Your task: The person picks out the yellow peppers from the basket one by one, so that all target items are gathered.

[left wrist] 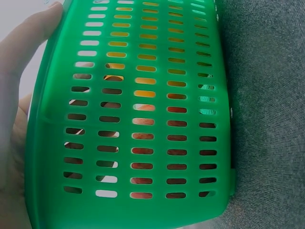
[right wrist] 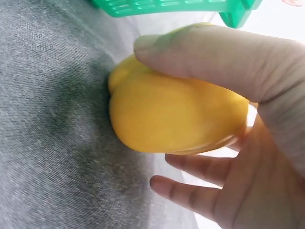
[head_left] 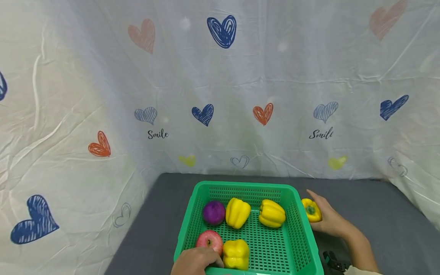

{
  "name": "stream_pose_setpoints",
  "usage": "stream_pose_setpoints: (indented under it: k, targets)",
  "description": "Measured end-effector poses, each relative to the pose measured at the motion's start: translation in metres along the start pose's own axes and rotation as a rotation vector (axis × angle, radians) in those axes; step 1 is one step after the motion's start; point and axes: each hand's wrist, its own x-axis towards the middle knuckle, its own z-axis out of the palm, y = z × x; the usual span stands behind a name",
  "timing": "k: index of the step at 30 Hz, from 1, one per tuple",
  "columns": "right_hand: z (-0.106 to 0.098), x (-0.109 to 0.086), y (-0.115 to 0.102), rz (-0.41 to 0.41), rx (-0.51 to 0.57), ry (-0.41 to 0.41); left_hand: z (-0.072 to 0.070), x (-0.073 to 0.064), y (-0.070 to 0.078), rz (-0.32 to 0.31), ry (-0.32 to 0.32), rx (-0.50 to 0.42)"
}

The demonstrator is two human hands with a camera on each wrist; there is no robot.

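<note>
A yellow bell pepper [head_left: 311,210] is just right of the green basket, stem end facing the head camera. My right hand [head_left: 329,218] holds this pepper [right wrist: 176,109] between thumb and fingers, its lower end right at the grey cloth in the right wrist view. At the basket's near left corner, my left hand [head_left: 197,261] grips the rim of the green basket [left wrist: 143,210], with the thumb [left wrist: 33,38] along the outside. Inside the basket lie three more yellow peppers, one of them [head_left: 236,254] beside the left fingers, and a red apple [head_left: 209,241] partly behind that hand.
A purple round item [head_left: 214,212] sits at the basket's back left, next to a yellow pepper [head_left: 238,213]. Another pepper [head_left: 272,214] lies at the back right. Grey cloth [head_left: 388,225] covers the table, and a heart-printed curtain [head_left: 237,95] hangs behind it.
</note>
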Motion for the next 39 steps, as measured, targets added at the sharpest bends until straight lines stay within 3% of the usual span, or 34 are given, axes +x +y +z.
stream_pose_setpoints:
  k: [7,11,18,28,33,39]
  targets:
    - [-0.007,-0.007,-0.005,-0.009,0.013,-0.048,0.0,-0.001,0.001,-0.009,-0.017,-0.02]
    - [-0.015,-0.014,-0.014,0.029,0.029,-0.101,0.001,-0.001,0.002,-0.025,-0.012,-0.022]
    - [-0.045,-0.013,-0.035,0.089,0.032,-0.173,0.005,-0.001,0.007,-0.053,0.08,0.045]
    - [-0.077,0.002,-0.078,-0.029,-0.092,-0.134,0.005,-0.002,0.005,-0.028,0.095,0.052]
    - [-0.075,0.011,-0.1,-0.075,-0.108,-0.118,0.004,-0.002,0.007,-0.041,0.1,0.056]
    - [-0.064,0.025,-0.117,-0.115,-0.104,-0.166,0.001,-0.002,0.007,-0.047,0.057,0.025]
